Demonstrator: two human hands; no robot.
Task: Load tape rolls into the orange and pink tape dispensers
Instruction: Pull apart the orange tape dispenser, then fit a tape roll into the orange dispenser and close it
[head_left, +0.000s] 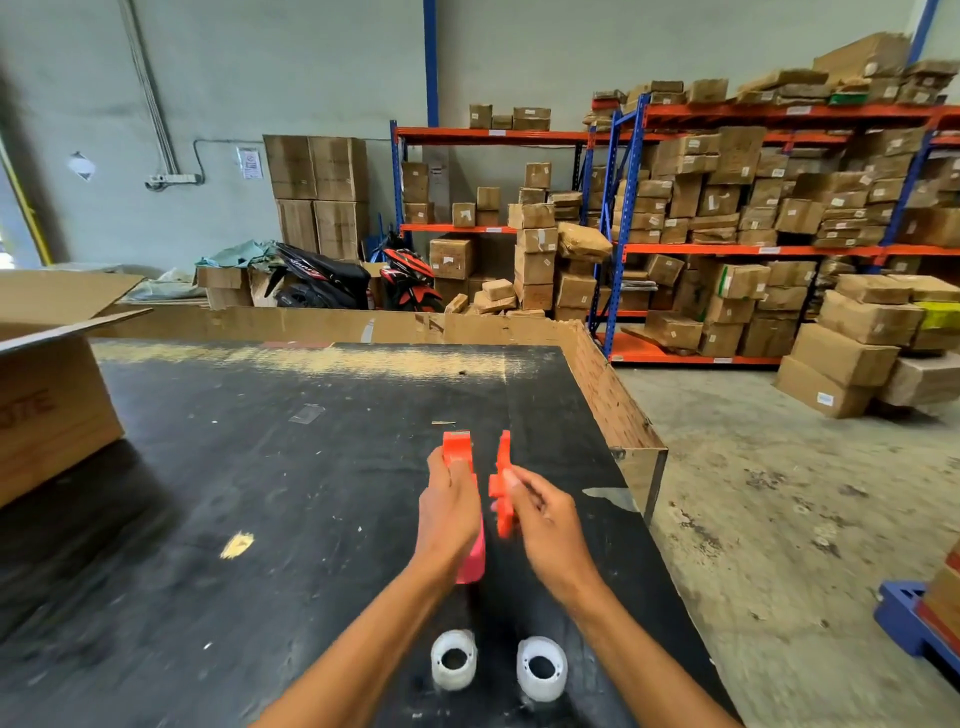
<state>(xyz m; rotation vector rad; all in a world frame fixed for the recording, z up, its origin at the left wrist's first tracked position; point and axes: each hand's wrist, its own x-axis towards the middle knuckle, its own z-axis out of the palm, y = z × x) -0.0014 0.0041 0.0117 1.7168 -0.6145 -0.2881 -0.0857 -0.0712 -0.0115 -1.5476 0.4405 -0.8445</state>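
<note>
My left hand (448, 512) grips the orange tape dispenser body (457, 447) above the black table (234, 493). A pink piece (471, 564) shows just below that hand; I cannot tell whether it lies on the table or is held. My right hand (545, 514) pinches a flat orange dispenser part (503, 486), held upright a little to the right of the body, apart from it. Two clear tape rolls lie on the table near me, one on the left (453, 660) and one on the right (540, 667), between my forearms.
An open cardboard box (47, 395) stands on the table's left side. Cardboard walls (608, 395) line the table's far and right edges. Right of the table is concrete floor, a blue pallet (909, 618), and shelves stacked with cartons (753, 208). Two scooters (358, 280) are parked behind.
</note>
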